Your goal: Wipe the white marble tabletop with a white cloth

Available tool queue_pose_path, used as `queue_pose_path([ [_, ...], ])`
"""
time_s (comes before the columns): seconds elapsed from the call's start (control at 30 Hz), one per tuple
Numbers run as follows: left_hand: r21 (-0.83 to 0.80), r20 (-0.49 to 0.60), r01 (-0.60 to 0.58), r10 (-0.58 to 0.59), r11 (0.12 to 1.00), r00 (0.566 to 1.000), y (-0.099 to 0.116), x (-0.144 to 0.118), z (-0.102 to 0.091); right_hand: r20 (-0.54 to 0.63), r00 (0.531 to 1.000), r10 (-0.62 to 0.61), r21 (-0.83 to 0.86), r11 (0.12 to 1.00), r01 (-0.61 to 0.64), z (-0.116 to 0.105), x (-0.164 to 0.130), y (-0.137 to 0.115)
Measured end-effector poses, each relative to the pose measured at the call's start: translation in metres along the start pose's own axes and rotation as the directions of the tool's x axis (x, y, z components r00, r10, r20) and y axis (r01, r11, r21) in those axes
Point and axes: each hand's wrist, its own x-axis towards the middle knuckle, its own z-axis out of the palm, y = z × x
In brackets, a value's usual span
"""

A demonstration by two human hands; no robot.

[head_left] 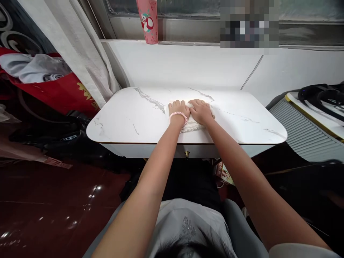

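Observation:
A white cloth (pixel 192 125) with a ruffled edge lies on the white marble-patterned tabletop (pixel 129 118), near the middle of its front half. My left hand (pixel 178 109), with a pink coiled band at the wrist, rests palm down on the cloth's left part, fingers laid flat and pointing away from me. Beside it, my right hand (pixel 201 111) presses flat on the cloth's right part, its fingers angled toward the left. Both hands are open and cover most of the cloth. The two hands nearly touch.
A pink patterned cup (pixel 148 25) stands on the ledge behind the table. Below the front edge is a drawer with a brass knob (pixel 186 154). A red bag (pixel 61 93) with clothes is at the left, beside a white curtain (pixel 72 43). To the right stands a ribbed grey cabinet (pixel 301 125).

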Motion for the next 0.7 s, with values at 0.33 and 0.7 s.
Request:
queue_pose_path([
  [0.33, -0.028, 0.015, -0.028, 0.028, 0.999, 0.999, 0.005, 0.080, 0.021, -0.046, 0.997, 0.058, 0.066, 0.996, -0.055, 0.013, 0.077, 0.035],
  [0.7, -0.020, 0.041, -0.025, 0.026, 0.999, 0.999, 0.008, 0.150, 0.038, -0.068, 0.996, 0.064, 0.118, 0.991, -0.056, 0.025, 0.140, 0.064],
])
